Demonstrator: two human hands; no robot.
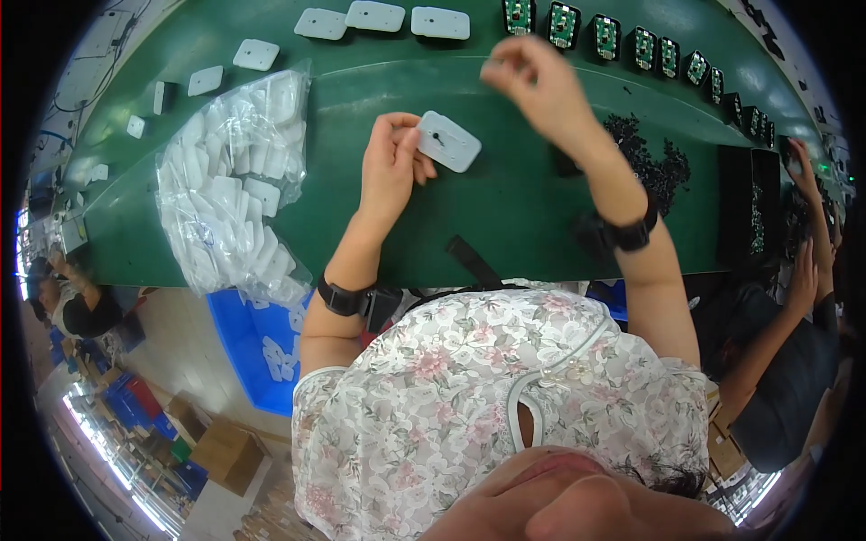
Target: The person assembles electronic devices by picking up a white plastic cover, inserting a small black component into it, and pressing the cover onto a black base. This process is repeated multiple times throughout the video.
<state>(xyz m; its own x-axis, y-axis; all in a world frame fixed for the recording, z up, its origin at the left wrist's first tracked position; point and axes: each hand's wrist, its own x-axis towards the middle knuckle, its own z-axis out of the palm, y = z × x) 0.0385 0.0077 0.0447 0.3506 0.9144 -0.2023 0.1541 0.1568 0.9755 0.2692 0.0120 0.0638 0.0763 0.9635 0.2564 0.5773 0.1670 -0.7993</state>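
Note:
My left hand (pixel 390 167) grips a white plastic cover (pixel 460 149) by its left edge, thumb on top. The cover is a rounded rectangle, tilted above the table, with a small black part (pixel 437 137) near its middle. My right hand (pixel 534 79) is raised farther off to the right, its fingers curled together. Whatever they may hold is too small to make out. Near that hand stand black housings with green circuit boards (pixel 562 25) in a row. Small black parts (pixel 642 153) lie in a loose pile beside my right forearm.
A clear plastic bag (pixel 239 171) full of white covers lies on the green table (pixel 361 243) at left. More white covers (pixel 439 23) line the far edge. A blue bin (pixel 236 347) sits below the near edge. At right are a black box (pixel 735 203) and a co-worker's arms (pixel 798 288).

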